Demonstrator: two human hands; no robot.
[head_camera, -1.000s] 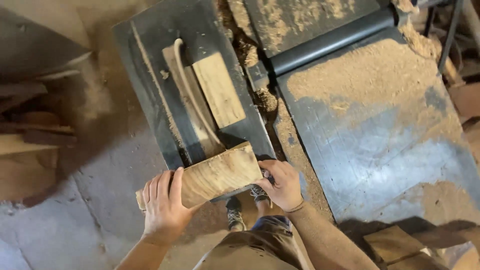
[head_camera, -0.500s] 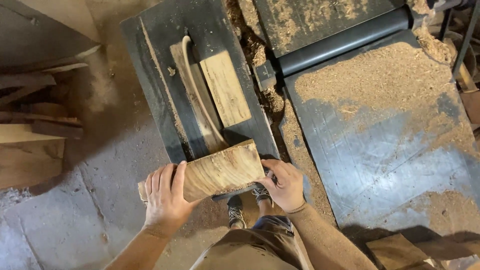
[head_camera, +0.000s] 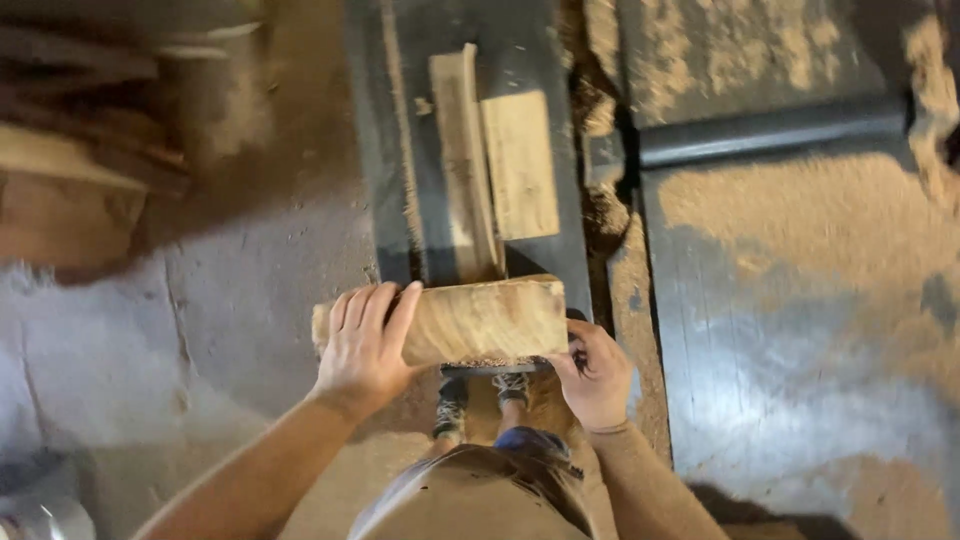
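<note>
A pale, rough-sawn wooden block (head_camera: 470, 322) with streaky brown grain lies crosswise between the two hands, held level at the near end of a dark metal machine table (head_camera: 400, 180); the left hand (head_camera: 362, 348) wraps over its left end, fingers spread across the top face; the right hand (head_camera: 598, 375) grips the right end from below, fingers curled at the lower corner; beyond the hands, a thin curved offcut (head_camera: 462, 160) and a flat board (head_camera: 520, 165) rest on the table; right of the right hand, sawdust (head_camera: 800, 230) covers a second surface.
</note>
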